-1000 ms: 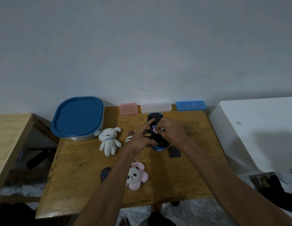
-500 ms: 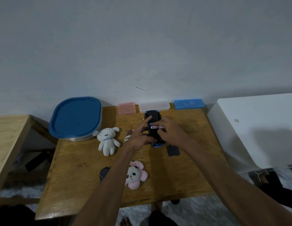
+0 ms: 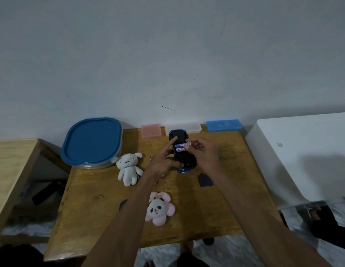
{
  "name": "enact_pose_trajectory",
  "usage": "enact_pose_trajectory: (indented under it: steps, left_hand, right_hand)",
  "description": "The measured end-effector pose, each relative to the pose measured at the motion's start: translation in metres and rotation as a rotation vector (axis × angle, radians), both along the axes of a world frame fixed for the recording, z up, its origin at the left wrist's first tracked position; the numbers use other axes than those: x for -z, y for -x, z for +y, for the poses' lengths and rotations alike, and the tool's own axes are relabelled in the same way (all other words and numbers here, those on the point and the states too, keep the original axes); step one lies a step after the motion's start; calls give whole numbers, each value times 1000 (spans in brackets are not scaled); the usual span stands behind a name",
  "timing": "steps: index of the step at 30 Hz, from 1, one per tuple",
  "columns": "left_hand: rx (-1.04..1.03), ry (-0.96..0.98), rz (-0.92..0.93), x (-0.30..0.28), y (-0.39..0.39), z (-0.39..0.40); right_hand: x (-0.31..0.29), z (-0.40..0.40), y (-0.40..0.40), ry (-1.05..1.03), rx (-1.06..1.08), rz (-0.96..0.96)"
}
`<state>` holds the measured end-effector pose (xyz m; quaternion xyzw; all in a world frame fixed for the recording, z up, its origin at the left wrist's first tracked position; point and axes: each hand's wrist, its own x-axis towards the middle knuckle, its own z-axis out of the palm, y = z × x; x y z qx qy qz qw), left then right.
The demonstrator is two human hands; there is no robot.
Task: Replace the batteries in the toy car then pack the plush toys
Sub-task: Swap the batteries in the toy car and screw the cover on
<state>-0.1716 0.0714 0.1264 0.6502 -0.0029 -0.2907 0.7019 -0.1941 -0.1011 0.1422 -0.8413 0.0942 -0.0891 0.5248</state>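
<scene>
Your left hand (image 3: 164, 162) steadies the upturned toy car (image 3: 182, 151) at twelve o'clock on the worktop (image 3: 102, 189), forefinger extended; your right hand (image 3: 203, 154) pinches a battery (image 3: 184, 145) over its compartment.

I count 2 plush toys: white one (image 3: 129, 167), pink one (image 3: 159, 208) | 2 batteries (image 3: 182, 147) | 1 toy car (image 3: 182, 151) | 3 small flat boxes: pink (image 3: 151, 131), clear (image 3: 184, 127), blue (image 3: 224, 125) | 1 big tub with blue lid (image 3: 92, 141) | 2 hands: left (image 3: 164, 160), right (image 3: 203, 153) | 1 small black cover (image 3: 206, 180)
</scene>
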Motion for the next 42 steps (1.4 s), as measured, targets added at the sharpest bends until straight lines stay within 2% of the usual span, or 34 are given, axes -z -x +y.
enact_pose_trajectory:
  steps: [5,14,22,37,42]
  left_hand:
    - [-7,1,-16,-2,-1,-1]
    - [-20,12,-43,-2,-2,-4]
    - [-26,0,-73,-2,0,-3]
    - [-76,91,-57,-3,4,-10]
    - [-44,49,-56,-1,1,-18]
  right_hand:
    - [3,1,2,-45,143,13]
    - [16,9,2,29,292,17]
    - [26,18,6,102,293,31]
    - [16,7,-9,-43,260,145]
    - [20,-1,-11,-100,265,172]
